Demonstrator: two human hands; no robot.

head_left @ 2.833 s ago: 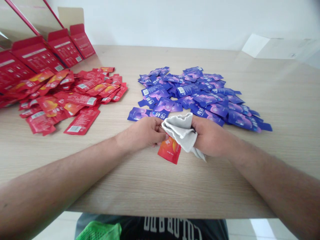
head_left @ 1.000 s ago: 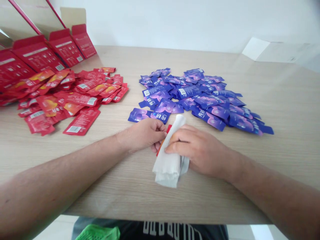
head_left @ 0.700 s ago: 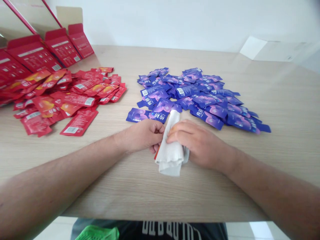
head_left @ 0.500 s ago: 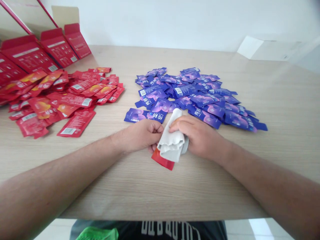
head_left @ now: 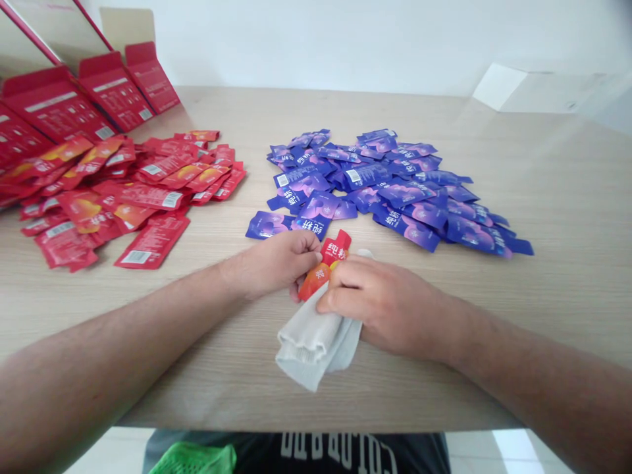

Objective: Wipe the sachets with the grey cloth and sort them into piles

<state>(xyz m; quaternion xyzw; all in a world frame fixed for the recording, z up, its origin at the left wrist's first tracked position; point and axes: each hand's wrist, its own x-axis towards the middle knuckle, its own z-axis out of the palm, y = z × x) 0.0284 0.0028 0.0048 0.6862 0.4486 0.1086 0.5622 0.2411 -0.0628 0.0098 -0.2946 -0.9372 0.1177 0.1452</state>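
Observation:
A red and orange packet [head_left: 337, 248] is pinched along its left edge by my left hand [head_left: 284, 263]. My right hand [head_left: 385, 299] is closed on a folded white cloth [head_left: 313, 336], which lies over the lower part of that packet. Beyond my hands spreads a pile of blue and purple packets [head_left: 368, 176]. Further left is a heap of red packets [head_left: 170, 196], some with orange fruit prints and some showing barcodes.
Red boxes [head_left: 116, 92] with raised flaps stand at the back left. A white box [head_left: 538, 91] sits by the wall at the back right. Something green [head_left: 197, 459] shows below the table's front edge [head_left: 316, 421].
My right hand and the white cloth have come down toward the table's front edge, uncovering the upper part of the red packet. My left hand has stayed nearly in place.

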